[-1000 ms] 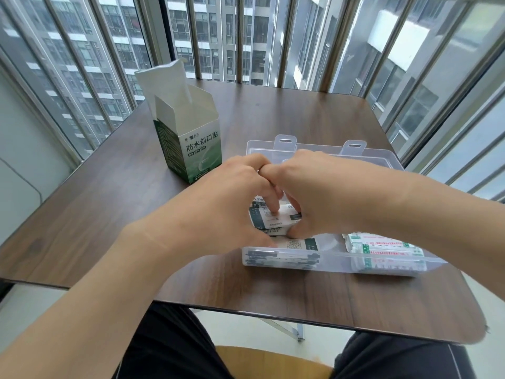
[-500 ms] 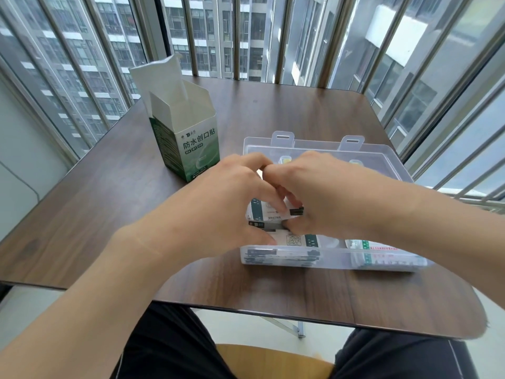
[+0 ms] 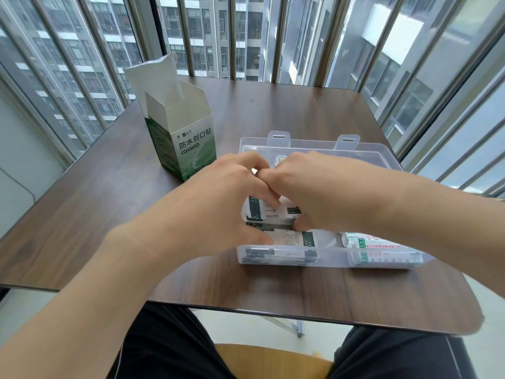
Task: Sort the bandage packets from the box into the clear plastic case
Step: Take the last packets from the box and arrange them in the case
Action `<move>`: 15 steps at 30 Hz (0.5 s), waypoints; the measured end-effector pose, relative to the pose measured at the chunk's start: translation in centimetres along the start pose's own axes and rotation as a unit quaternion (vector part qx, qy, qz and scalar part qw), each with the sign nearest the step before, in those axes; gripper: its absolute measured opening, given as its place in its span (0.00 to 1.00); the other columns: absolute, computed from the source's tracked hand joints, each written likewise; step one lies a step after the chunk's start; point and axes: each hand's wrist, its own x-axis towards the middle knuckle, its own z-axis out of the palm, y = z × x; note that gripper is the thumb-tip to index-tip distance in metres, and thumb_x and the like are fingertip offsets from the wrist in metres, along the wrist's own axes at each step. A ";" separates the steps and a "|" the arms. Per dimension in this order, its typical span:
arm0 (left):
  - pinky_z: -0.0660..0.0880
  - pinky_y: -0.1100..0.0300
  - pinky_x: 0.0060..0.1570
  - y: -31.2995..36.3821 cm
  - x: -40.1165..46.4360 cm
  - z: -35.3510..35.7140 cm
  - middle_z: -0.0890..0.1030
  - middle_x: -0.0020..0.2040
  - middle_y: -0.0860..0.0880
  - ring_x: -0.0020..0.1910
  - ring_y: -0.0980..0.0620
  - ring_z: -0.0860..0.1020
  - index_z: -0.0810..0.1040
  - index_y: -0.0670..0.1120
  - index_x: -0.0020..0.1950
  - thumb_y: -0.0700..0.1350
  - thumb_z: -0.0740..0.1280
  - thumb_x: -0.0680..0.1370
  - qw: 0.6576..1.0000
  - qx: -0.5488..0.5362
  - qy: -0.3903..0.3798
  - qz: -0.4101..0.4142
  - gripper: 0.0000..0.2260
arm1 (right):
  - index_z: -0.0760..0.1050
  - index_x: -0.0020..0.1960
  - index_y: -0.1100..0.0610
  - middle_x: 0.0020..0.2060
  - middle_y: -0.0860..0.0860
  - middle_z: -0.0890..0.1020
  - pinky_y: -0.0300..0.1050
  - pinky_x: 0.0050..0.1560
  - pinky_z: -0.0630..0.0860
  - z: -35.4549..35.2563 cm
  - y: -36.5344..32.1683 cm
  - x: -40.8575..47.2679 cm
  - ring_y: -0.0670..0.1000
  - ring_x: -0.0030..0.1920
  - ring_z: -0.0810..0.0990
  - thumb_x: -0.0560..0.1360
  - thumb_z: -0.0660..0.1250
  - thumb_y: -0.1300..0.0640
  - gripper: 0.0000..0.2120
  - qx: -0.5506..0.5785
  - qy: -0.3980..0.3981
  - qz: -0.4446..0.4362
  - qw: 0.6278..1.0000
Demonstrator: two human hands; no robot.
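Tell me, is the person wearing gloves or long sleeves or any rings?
No gloves: the left hand and right hand are bare. No sleeves show either; both forearms are uncovered right to the picture's edge. I see no watch, bracelet or ring, though the fingers are partly hidden. Lower down, the legs wear dark clothing.

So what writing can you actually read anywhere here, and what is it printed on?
"防水创口贴": front of the open green and white box.
Small logo above it and the green tags under it: too small to read.
Print on the bandage packets the hands hold: blurred.
Red and green print on packets at the case's right: blurred.
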 end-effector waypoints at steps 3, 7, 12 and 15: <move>0.73 0.53 0.61 0.0 0.1 0.0 0.74 0.61 0.58 0.55 0.54 0.75 0.85 0.61 0.54 0.56 0.82 0.63 1.000 0.001 -0.003 -0.001 0.21 | 0.68 0.50 0.47 0.47 0.48 0.75 0.52 0.38 0.76 0.4 0.1 0.0 0.56 0.46 0.79 0.67 0.77 0.55 0.20 -0.005 0.000 0.008 1.000; 0.72 0.55 0.61 -0.1 0.0 0.0 0.73 0.62 0.59 0.57 0.55 0.74 0.85 0.60 0.55 0.57 0.81 0.64 1.000 0.014 -0.009 -0.009 0.21 | 0.68 0.52 0.46 0.46 0.47 0.74 0.52 0.39 0.76 0.3 0.2 -0.2 0.56 0.48 0.78 0.68 0.75 0.57 0.20 0.003 -0.015 0.012 1.000; 0.72 0.57 0.60 -0.1 0.2 0.0 0.73 0.62 0.58 0.56 0.55 0.74 0.85 0.58 0.55 0.57 0.81 0.64 1.000 0.024 -0.014 -0.010 0.21 | 0.68 0.56 0.48 0.50 0.49 0.76 0.56 0.41 0.79 -0.2 -0.1 -0.5 0.56 0.44 0.80 0.70 0.73 0.62 0.21 -0.032 -0.030 -0.003 0.999; 0.72 0.56 0.60 -0.1 0.1 0.0 0.73 0.62 0.58 0.56 0.55 0.73 0.85 0.58 0.55 0.57 0.82 0.64 1.000 0.021 -0.015 -0.011 0.21 | 0.67 0.55 0.47 0.51 0.49 0.77 0.55 0.41 0.79 0.1 0.0 -0.7 0.57 0.44 0.80 0.69 0.75 0.60 0.22 -0.040 -0.021 -0.013 0.999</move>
